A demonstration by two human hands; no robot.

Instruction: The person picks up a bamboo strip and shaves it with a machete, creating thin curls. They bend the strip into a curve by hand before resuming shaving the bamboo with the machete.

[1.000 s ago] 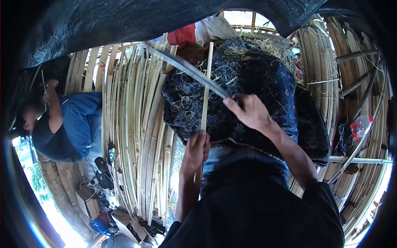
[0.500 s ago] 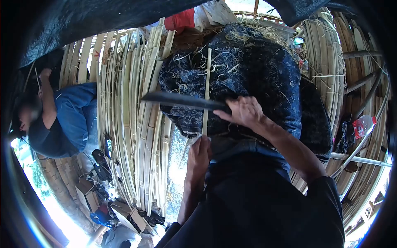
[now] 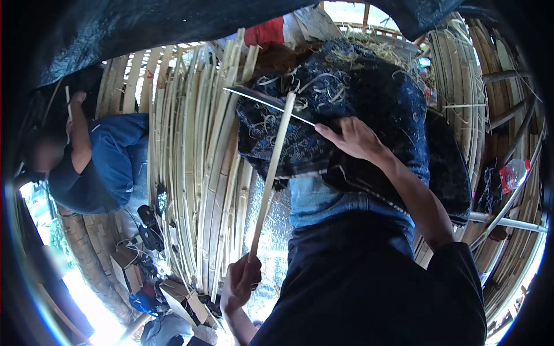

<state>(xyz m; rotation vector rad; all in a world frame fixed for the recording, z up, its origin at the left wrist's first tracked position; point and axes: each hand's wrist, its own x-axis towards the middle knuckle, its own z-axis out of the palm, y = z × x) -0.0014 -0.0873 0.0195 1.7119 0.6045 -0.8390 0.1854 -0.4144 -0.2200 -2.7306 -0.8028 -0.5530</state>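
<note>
Low in the head view, my left hand (image 3: 241, 282) is closed round the lower end of a pale bamboo strip (image 3: 270, 176), which slants up to the right. Near the strip's top end, a long knife blade (image 3: 259, 97) crosses it. My right hand (image 3: 353, 138) grips the knife at its right end; the handle is mostly hidden by the fingers. Under the knife, a dark patterned cloth (image 3: 369, 104) covers my lap, with thin curled shavings (image 3: 323, 86) scattered on it.
Long split bamboo slats (image 3: 196, 173) stand in rows to the left. Beyond them sits another person (image 3: 98, 161) holding a thin strip. A red-labelled plastic bottle (image 3: 513, 175) is at the right, near poles. Cardboard boxes (image 3: 126, 270) and bags lie at lower left.
My left hand has moved down and left, drawing the strip with it. The blade has tilted and now crosses near the strip's top end. The view has shifted slightly.
</note>
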